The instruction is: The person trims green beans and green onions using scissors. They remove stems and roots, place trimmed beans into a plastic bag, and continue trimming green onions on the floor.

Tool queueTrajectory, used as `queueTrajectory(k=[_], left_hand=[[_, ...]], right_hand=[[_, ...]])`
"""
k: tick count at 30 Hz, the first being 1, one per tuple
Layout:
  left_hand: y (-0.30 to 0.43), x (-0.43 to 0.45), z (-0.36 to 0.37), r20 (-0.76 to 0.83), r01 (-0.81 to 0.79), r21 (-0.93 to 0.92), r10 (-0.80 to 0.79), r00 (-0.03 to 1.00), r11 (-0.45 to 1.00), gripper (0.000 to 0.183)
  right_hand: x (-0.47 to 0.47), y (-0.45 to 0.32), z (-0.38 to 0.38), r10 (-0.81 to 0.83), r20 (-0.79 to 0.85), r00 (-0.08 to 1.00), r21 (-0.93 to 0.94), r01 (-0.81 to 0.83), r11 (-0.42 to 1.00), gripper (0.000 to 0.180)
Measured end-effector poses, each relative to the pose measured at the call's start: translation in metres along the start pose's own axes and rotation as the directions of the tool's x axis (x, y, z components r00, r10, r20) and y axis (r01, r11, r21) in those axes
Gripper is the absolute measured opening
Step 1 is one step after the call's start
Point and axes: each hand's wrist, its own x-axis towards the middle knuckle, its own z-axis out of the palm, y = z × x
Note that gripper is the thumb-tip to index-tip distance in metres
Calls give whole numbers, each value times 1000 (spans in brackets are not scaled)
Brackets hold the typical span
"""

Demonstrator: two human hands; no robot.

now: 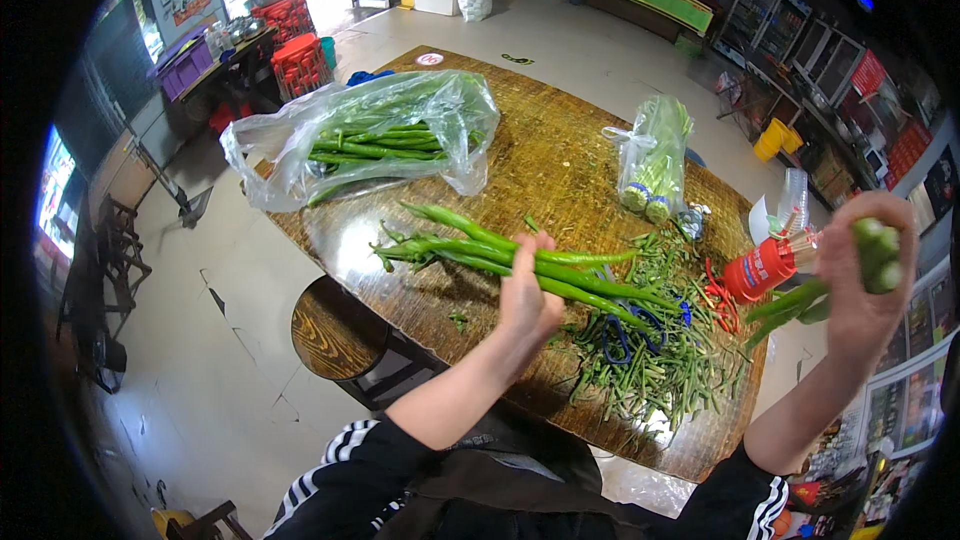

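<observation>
My left hand [527, 289] grips a few long green chili peppers [450, 247] above the wooden table. At the right, my raised right hand [870, 277] is closed round several green peppers [876, 255], their ends showing above the fingers. An open clear plastic bag [277, 120] holds more long green peppers [382, 144] at the table's far left. Cut green stems and trimmings [667, 375] lie heaped below and right of my left hand, with blue-handled scissors [616, 341] partly among them. Small red chilies [721, 300] lie beside the heap.
A tied bag of green stalks [660, 157] stands out near the wooden table's [555, 142] far right edge. A red container of sticks [759, 270] is close to my right hand, with clear plastic cups [793, 195] behind. A round wooden stool [337, 328] is left of the table.
</observation>
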Motion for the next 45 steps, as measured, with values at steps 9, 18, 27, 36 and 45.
queueTrajectory(k=[9, 18, 27, 36, 45], left_hand=[[19, -6, 2, 15, 467, 430, -524, 852, 772, 34], [142, -28, -39, 605, -532, 766, 125, 786, -360, 21], [124, -13, -75, 685, -455, 429, -48, 727, -780, 30], [142, -25, -60, 689, -637, 589, -104, 717, -497, 15], [141, -31, -43, 648, -617, 607, -139, 749, -500, 18]], right_hand=[[0, -24, 102, 37, 605, 795, -74, 10, 997, 24], [-32, 25, 210, 143, 853, 502, -195, 52, 979, 20], [-87, 37, 284, -92, 927, 364, 39, 151, 988, 15], [-69, 26, 265, -117, 879, 463, 22, 206, 978, 35], [-73, 28, 262, -224, 843, 489, 142, 198, 970, 16]])
